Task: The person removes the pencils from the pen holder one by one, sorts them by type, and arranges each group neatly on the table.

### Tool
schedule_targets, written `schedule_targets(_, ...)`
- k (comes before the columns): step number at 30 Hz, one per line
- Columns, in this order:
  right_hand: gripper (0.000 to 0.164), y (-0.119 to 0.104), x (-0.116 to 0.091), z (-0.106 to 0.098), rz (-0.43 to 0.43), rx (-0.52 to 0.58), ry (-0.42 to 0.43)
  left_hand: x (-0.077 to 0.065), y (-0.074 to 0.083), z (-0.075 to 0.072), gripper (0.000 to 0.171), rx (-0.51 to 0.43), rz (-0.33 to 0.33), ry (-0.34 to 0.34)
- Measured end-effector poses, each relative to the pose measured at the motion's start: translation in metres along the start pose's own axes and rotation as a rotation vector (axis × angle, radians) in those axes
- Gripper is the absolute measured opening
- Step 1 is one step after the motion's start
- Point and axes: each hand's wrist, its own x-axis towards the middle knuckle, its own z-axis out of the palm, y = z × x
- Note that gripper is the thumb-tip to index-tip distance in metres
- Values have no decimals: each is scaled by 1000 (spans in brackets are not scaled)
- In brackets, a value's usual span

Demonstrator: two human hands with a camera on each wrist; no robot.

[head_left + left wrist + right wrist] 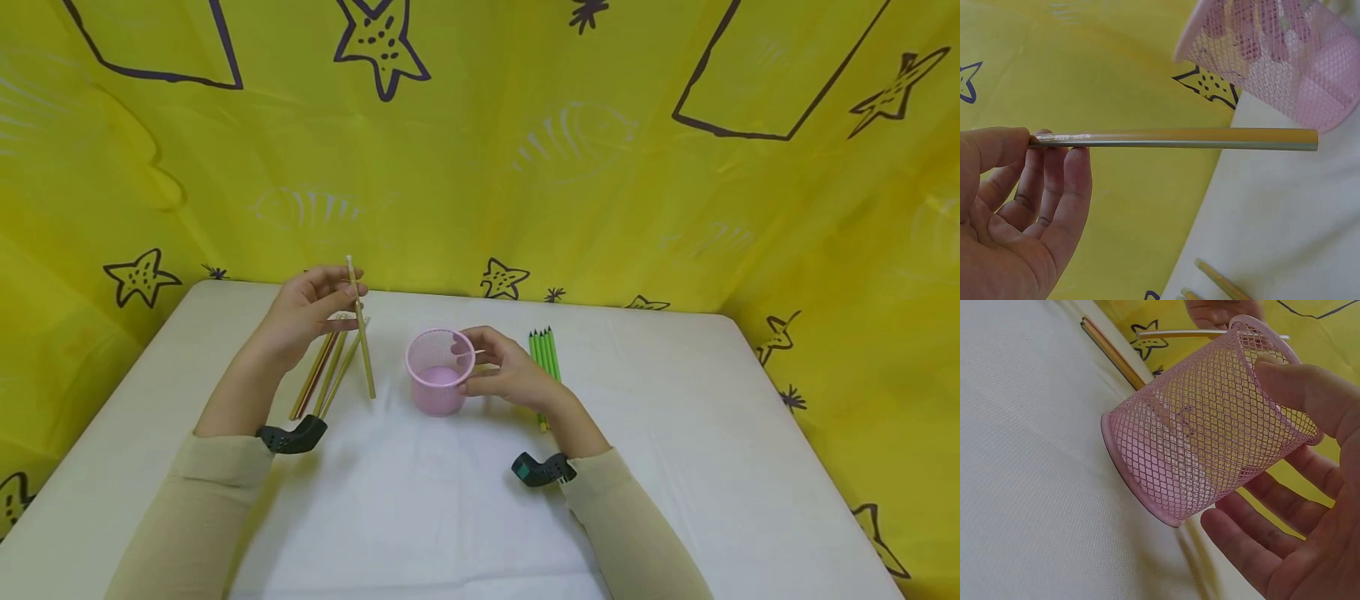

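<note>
Between thumb and fingertips, my left hand (303, 312) pinches a gold pencil (364, 350) near its upper end. It is held up and slightly tilted, left of a pink mesh pencil cup (438, 402). The left wrist view shows the pencil (1179, 138) level across the picture, with the cup (1260, 56) at the upper right. My right hand (517, 373) grips the cup from its right side. In the right wrist view, the thumb lies over the rim of the cup (1179, 437) and the fingers reach around behind it. No pencil shows inside the cup.
Several gold and dark red pencils (313, 375) lie under and beside the left forearm. Several green pencils (543, 350) lie side by side, partly behind the right hand. A white cloth covers the table (420, 517). Yellow patterned curtain (465, 192) hangs along the back and sides.
</note>
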Motion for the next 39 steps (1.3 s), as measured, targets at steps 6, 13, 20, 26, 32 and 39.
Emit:
schedule_targets(6,69,1,1,0,11,6,1,4,-8,-4,30,92,-35,-2)
schedule_targets(13,69,0,1,1,12,6,4,9,-16,-3,39,157,-76,-34)
schedule_targets(20,70,0,0,0,4,16,0,13,-21,2,39,243,-92,-41)
schedule_targets(26,69,1,1,0,1,0,2,16,-23,3,37,303,-99,-36)
schedule_targets(32,68,0,1,1,2,13,0,20,-29,3,38,316,-108,-40)
schedule_targets(39,68,0,1,0,1,8,6,32,-42,10,42,396,-114,-63)
